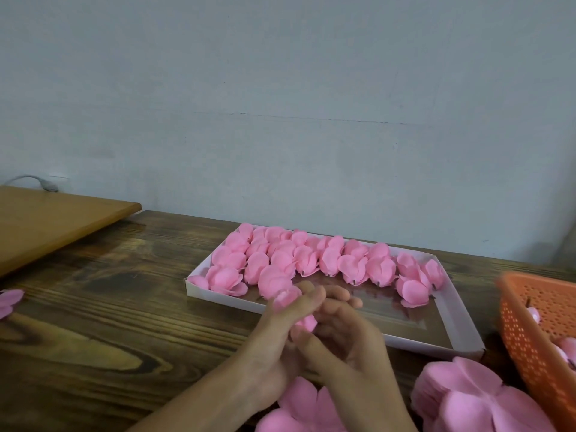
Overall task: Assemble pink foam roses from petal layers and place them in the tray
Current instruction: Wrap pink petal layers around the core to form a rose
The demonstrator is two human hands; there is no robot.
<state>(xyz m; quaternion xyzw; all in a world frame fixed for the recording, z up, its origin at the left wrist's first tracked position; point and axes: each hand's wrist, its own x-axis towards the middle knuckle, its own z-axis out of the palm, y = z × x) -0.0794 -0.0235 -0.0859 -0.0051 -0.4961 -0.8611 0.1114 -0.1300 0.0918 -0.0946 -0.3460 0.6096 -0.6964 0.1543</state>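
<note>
Both hands meet in front of the tray's near edge around a pink foam rose (288, 299). My left hand (282, 344) grips it from the left; my right hand (346, 335) cups it from the right, fingers curled round it. Most of the rose is hidden between the palms. The shallow white tray (436, 342) lies behind, with several finished pink roses (280, 260) packed in rows along its far and left sides. Flat pink petal layers (467, 400) are stacked at the bottom right, and more petal layers (307, 410) lie under my wrists.
An orange perforated basket (536, 332) with pink pieces inside stands at the right edge. A lighter wooden board (46, 219) overlaps the dark wooden table at the far left. A stray pink petal (9, 302) lies at the left edge. A wall runs behind.
</note>
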